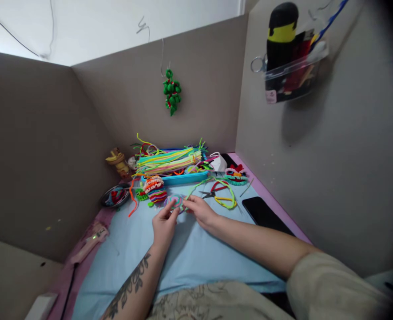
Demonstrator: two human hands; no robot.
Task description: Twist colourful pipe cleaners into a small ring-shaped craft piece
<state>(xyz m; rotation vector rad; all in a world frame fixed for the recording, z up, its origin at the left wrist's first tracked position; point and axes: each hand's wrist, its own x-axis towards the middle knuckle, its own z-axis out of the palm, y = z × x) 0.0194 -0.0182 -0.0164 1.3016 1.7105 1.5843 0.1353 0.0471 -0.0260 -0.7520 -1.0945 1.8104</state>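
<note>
Between my hands is a small coiled disc of pipe cleaners (176, 201), pink, teal and purple. My left hand (165, 221) pinches its lower left side, fingers closed. At the disc's right edge, my right hand (199, 210) is closed on a light green pipe cleaner (201, 182) that loops away toward the scissors. The open scissors (218, 191), with red and yellow handles, lie just beyond my right hand. Close to my left hand sits a striped, multicoloured pipe-cleaner piece (155, 189).
A blue tray (183, 178) heaped with pipe cleaners stands at the back. A phone (266, 215) lies right; a glue gun (91, 242) and a dark bowl (114, 198) are left. Grey partitions enclose the desk, with a clear bin (291, 80) mounted at upper right.
</note>
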